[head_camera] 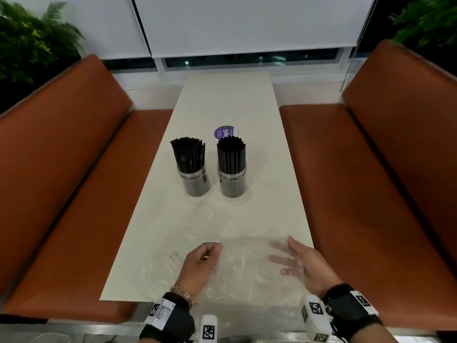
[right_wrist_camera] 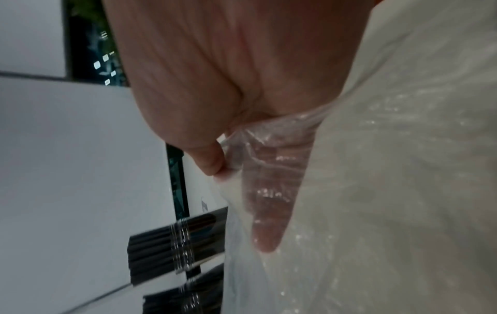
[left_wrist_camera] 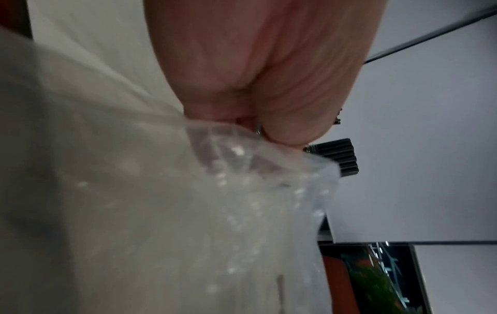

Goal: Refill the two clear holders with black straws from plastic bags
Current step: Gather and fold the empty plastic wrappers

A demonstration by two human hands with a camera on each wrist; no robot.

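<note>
Two clear holders stand mid-table, the left holder (head_camera: pixel 195 181) and the right holder (head_camera: pixel 232 183), each packed with upright black straws (head_camera: pixel 189 153). Near the table's front edge a crumpled clear plastic bag (head_camera: pixel 244 268) is stretched between my hands and looks empty. My left hand (head_camera: pixel 205 256) is curled and pinches the bag's left edge (left_wrist_camera: pixel 215 136). My right hand (head_camera: pixel 295 258) has straight, spread fingers (right_wrist_camera: pixel 266 212) under the film, with the thumb (right_wrist_camera: pixel 209 161) pressing the bag's edge against them. Both holders (right_wrist_camera: pixel 182 244) appear beyond the right hand.
A second clear bag (head_camera: pixel 205 224) lies flat between my hands and the holders. A round purple sticker (head_camera: pixel 224 132) sits behind the right holder. Orange benches flank the pale table (head_camera: pixel 247 100), on the left (head_camera: pixel 74 194) and the right (head_camera: pixel 371 194).
</note>
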